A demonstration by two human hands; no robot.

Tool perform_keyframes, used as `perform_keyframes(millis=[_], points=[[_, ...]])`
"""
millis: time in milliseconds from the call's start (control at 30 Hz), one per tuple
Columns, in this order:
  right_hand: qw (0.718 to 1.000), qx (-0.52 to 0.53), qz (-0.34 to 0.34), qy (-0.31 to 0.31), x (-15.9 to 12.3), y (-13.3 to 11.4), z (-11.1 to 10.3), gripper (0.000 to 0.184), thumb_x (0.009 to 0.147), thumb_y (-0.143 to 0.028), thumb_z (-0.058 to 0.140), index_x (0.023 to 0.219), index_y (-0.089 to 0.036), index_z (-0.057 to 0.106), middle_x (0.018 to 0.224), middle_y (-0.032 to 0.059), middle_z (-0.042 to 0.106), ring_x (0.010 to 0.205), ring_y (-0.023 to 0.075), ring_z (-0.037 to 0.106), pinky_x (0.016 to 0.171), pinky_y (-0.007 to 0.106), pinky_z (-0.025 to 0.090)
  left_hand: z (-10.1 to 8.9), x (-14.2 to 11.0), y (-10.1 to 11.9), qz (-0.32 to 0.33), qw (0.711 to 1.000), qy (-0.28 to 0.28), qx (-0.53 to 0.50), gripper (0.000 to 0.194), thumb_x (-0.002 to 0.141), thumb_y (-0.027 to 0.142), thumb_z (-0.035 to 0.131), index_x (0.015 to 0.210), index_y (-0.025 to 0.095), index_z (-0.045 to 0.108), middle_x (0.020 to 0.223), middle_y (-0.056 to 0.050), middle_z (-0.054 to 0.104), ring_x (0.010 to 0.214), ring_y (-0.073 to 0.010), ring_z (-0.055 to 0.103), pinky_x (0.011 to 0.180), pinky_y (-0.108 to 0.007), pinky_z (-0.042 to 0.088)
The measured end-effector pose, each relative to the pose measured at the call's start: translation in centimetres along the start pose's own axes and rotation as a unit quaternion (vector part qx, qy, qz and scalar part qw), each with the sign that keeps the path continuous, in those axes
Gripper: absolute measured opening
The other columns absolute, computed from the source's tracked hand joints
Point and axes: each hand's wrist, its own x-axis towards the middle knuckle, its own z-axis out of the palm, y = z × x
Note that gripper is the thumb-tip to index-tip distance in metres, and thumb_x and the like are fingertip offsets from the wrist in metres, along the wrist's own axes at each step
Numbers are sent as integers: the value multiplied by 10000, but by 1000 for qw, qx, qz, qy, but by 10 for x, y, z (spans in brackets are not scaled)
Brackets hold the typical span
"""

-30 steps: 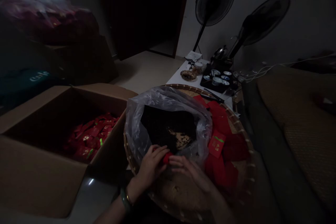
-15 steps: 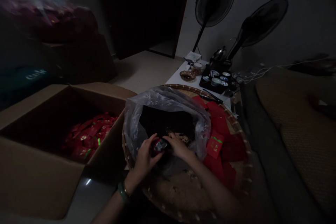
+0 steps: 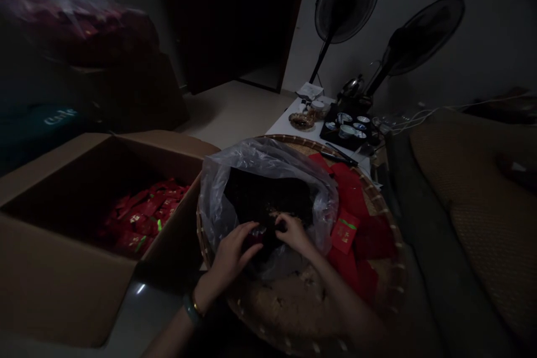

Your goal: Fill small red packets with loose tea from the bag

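Dark red shows faintly between the fingers (image 3: 250, 227) of your left hand (image 3: 229, 253), curved around a small dark-red thing (image 3: 255, 236) just over the near side of a clear plastic bag (image 3: 268, 153). Your right hand (image 3: 296, 236) is beside it, thumb and fingertips bent close together; you cannot tell here whether they pinch anything.

The small thing looks light and soft-walled, and its faint shine suggests a slippery skin, so hold it lightly by its sides; a hard squeeze could crumple it. The bag is thin and floppy, best taken by its folded rim, and the dark, loose-looking stuff (image 3: 268, 193) inside would probably shift or spill if the bag tipped.

Under the bag is a round woven tray (image 3: 289, 307), its bare near part rough and scattered with bits. Flat red pieces (image 3: 350, 187) overlap on its right side, with a green-marked red packet (image 3: 344, 232) on top. An open cardboard box (image 3: 59, 285) to your left holds a heap of red packets (image 3: 146, 218).

Beyond the tray, a white worktop (image 3: 274, 127) carries cups (image 3: 347, 131). Two fans (image 3: 347, 3) (image 3: 425, 39) rise behind it, and the room is very dim, so fine detail is hard to judge.
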Motion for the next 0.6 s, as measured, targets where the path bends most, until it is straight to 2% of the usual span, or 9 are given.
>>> perform_keyframes(millis=[67, 133, 233, 300, 367, 433, 500, 600], points=[[995, 82, 51, 15, -4, 6, -1, 195, 604, -131, 558, 793, -176, 571, 765, -5, 607, 684, 153, 551, 631, 275, 439, 0, 1, 3, -31, 999, 12, -15, 323, 864, 318, 467, 1170, 219, 506, 1133, -65, 602, 1031, -183, 573, 879, -314, 465], [987, 142, 71, 29, -9, 10, -1, 266, 605, -151, 543, 866, -175, 586, 821, 9, 622, 719, 159, 568, 612, 271, 455, 1, 3, 6, -62, 997, 32, -22, 281, 880, 299, 424, 1120, 211, 540, 1088, -60, 626, 991, -178, 590, 852, -294, 466], [993, 116, 33, 9, -11, 13, -5, 353, 607, -143, 539, 950, -188, 613, 936, 28, 642, 823, 168, 584, 704, 298, 476, 2, 7, 9, -94, 994, 44, -10, 250, 871, 297, 421, 1048, 200, 567, 1018, -60, 647, 933, -186, 608, 810, -291, 466], [999, 40, -10, -6, -7, 13, -13, 359, 663, -142, 516, 1002, -201, 616, 992, 39, 638, 877, 174, 585, 775, 323, 473, 1, 9, 11, -111, 993, 37, 1, 230, 865, 281, 412, 1015, 198, 565, 983, -55, 652, 897, -183, 615, 783, -288, 463], [996, -76, -40, 32, 3, 11, -22, 390, 723, -129, 479, 1092, -201, 585, 1112, 72, 591, 1019, 204, 536, 866, 365, 441, 0, 11, 11, -121, 992, 30, 3, 221, 854, 248, 400, 1004, 199, 555, 963, -47, 651, 875, -173, 615, 768, -280, 459], [970, -219, -50, 89, 16, 7, -30, 485, 739, -108, 485, 1216, -195, 502, 1274, 104, 475, 1185, 250, 395, 950, 415, 373, -1, 12, 10, -125, 992, 31, -1, 223, 835, 222, 402, 996, 202, 554, 955, -41, 650, 875, -169, 608, 775, -277, 454], [936, -337, -35, 92, 30, 2, -34, 618, 717, -100, 544, 1306, -216, 400, 1368, 114, 364, 1233, 299, 302, 947, 450, 357, -2, 13, 9, -129, 991, 34, -12, 227, 821, 221, 415, 989, 201, 567, 959, -39, 651, 885, -172, 599, 793, -282, 450], [899, -435, -1, 54, 45, -5, -34, 663, 698, -99, 596, 1307, -252, 384, 1319, 121, 398, 1125, 312, 381, 853, 431, 406, -3, 15, 6, -151, 987, 30, -42, 234, 823, 255, 424, 973, 198, 594, 949, -35, 663, 871, -174, 606, 791, -284, 455]])
